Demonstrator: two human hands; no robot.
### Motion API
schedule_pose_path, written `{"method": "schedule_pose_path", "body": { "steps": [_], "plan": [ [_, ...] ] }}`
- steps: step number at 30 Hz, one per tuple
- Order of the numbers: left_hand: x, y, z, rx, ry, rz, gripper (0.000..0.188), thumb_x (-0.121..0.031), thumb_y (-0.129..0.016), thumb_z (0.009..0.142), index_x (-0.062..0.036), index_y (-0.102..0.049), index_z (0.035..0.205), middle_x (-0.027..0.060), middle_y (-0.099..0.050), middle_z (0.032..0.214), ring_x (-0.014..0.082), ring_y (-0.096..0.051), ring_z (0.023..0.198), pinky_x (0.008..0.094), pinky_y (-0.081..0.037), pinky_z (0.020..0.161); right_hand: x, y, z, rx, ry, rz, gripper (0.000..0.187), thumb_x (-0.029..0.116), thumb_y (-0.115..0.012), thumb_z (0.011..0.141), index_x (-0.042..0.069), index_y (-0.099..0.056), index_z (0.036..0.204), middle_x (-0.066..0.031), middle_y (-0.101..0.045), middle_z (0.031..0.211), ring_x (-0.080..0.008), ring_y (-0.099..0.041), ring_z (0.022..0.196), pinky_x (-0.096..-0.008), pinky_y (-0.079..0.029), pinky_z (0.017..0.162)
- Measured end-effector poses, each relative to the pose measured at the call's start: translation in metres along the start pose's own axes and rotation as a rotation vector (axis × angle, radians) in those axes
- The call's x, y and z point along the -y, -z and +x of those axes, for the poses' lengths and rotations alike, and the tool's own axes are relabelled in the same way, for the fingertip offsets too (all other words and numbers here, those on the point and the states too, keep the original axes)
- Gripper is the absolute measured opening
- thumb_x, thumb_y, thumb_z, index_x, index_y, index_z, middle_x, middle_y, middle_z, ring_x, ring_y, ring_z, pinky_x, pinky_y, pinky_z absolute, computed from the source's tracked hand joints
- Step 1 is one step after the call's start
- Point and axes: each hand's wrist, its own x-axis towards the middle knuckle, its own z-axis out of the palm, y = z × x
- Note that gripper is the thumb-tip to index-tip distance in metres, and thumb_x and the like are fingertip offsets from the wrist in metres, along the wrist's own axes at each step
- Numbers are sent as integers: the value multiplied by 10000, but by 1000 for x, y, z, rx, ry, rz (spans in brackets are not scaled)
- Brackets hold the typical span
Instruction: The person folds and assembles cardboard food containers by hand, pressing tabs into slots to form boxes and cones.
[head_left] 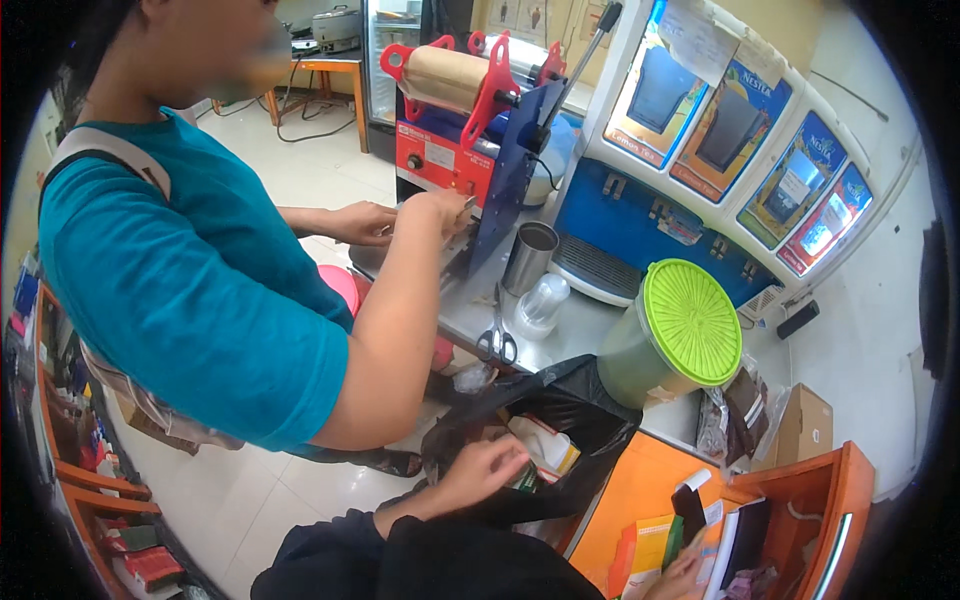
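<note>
My left hand (484, 472) hovers over a bin lined with a black plastic bag (590, 425), its fingers loosely bent and nothing visible in them. Inside the bag lies crumpled white and yellow packaging (545, 447), partly covered by that hand. At the lower edge, my right hand (677, 577) is beside a white-edged folder (722, 555) and a yellow booklet (650, 552) on an orange table (632, 478). Its fingers look stretched out but are somewhat blurred, and contact with the papers is unclear.
A person in a teal shirt (190, 290) works at a red cup-sealing machine (440, 160). On the metal counter stand a steel tumbler (530, 258), clear plastic cups (541, 305), scissors (497, 335), a drink dispenser (690, 130) and a green-lidded tub (692, 320).
</note>
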Motion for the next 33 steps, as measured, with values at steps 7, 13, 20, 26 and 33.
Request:
{"method": "schedule_pose_path", "body": {
  "steps": [7, 13, 20, 26, 33],
  "plan": [
    [-19, -42, -4, 340, 53, -746, 341, -172, -516, 911, -38, -412, 1206, 101, -558, 1051, 147, -541, 1011, 266, -395, 892, 139, -47, 25, 43, 471, 122, 227, 204, -548, 868, -15, -598, 838, -131, -606, 853, -250, -580, 819, -338, -445, 763],
    [-16, -31, -5, 208, 205, -768, 409, -187, -487, 926, -16, -334, 1265, 108, -503, 1168, 166, -493, 1099, 301, -356, 966, 213, -96, -17, 493, 727, 369, 243, 59, -705, 688, 49, -625, 917, -114, -624, 973, -288, -600, 921, -371, -473, 813],
    [-13, 3, -12, 102, 270, -773, 285, -103, -554, 885, 19, -494, 1136, 38, -579, 1073, 68, -538, 968, 222, -427, 855, 219, -102, -21, 617, 823, 349, 428, -1, -711, 605, 52, -607, 1017, -117, -596, 1090, -304, -566, 1030, -382, -444, 903],
    [-18, 27, -26, 34, 136, -526, 289, -91, -696, 773, 6, -572, 1015, 35, -643, 945, 70, -593, 862, 202, -465, 738, 217, -113, -16, 620, 540, 632, 215, -83, -670, 635, 1, -644, 831, -138, -661, 890, -272, -645, 876, -348, -499, 814],
    [-29, 38, -26, -332, -434, 157, 145, -67, -715, 705, -23, -676, 838, 68, -659, 761, 182, -632, 673, 260, -478, 585, 226, -108, -15, 673, 298, 827, 164, -73, -706, 626, -8, -619, 750, -116, -620, 777, -224, -623, 778, -283, -484, 705]
  ]
}}
